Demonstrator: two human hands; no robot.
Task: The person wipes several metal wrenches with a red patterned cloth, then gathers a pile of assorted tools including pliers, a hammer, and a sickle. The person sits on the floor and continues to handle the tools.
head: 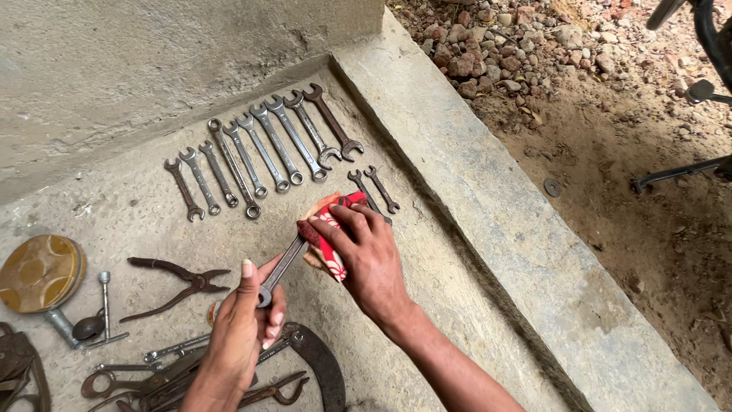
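Here the concrete floor [427, 305] carries a row of spanners [259, 152]. The right hand [366, 255], fingers closed, presses a red patterned rag [329, 248] around a steel spanner [282, 267]; the left hand [244, 324] pinches its lower end. Probably stiff, heavy, slick; grip the shank. The raised kerb [488, 198] bounds the right; room lies between.

Bare concrete floor [457, 305] right of the hands; row of spanners [259, 152] blocks ahead.

Spanner [284, 263]: grey steel, angled, lower end in my left hand [242, 324]. Cloth [334, 233]: red-and-white, wrapped round its upper end, above the concrete floor.
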